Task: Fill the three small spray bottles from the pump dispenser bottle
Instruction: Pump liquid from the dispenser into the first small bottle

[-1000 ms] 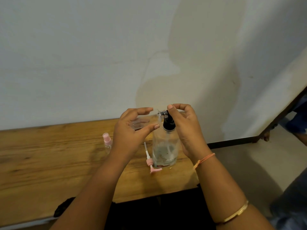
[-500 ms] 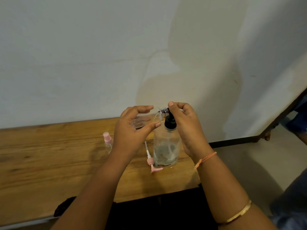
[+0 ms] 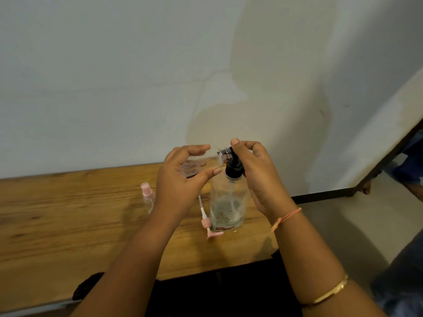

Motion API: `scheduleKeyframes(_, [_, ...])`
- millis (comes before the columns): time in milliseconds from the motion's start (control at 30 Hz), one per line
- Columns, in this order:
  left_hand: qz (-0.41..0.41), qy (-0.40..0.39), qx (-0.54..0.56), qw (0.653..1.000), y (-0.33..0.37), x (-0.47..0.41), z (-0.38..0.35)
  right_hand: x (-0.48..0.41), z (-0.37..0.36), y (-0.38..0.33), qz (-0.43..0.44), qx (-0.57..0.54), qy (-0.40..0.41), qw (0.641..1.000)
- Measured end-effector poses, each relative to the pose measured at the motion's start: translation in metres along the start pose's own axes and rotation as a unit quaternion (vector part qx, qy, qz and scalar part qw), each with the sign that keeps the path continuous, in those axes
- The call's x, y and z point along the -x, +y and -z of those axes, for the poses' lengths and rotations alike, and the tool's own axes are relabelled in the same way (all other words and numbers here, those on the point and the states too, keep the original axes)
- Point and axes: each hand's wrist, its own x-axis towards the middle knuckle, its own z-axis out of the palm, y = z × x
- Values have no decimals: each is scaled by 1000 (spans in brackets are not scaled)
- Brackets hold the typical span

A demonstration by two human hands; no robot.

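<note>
Little is changing: the right hand (image 3: 258,175), fingers curled round the silver pump head (image 3: 225,152) of the clear dispenser bottle (image 3: 229,202) on the wooden worktop (image 3: 68,213), is seemingly lifting between strokes. The left hand (image 3: 180,181) is gripping an uncapped small clear spray bottle (image 3: 194,168) at the spout; filling is continuing.

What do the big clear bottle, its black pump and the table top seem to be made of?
Big clear bottle: glass or hard plastic, glossy; you see through it. Black pump: probably plastic, with a slight sheen on its collar. Table top: wood, smooth, with visible grain lines.
</note>
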Motion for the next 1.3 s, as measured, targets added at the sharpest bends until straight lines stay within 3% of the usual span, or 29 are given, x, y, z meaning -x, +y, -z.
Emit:
scheduleKeyframes(667, [16,-6,-52,999,-3,0,-1,0,-2,-2,22,11,20,999])
scheduleKeyframes(933, [26,16,21,999,-1,2,-5,5,-5,-3,0,-31,26,999])
scheduleKeyframes(1300, [57,16,61,996,-2,7,-10,4,-6,0,26,10,23,999])
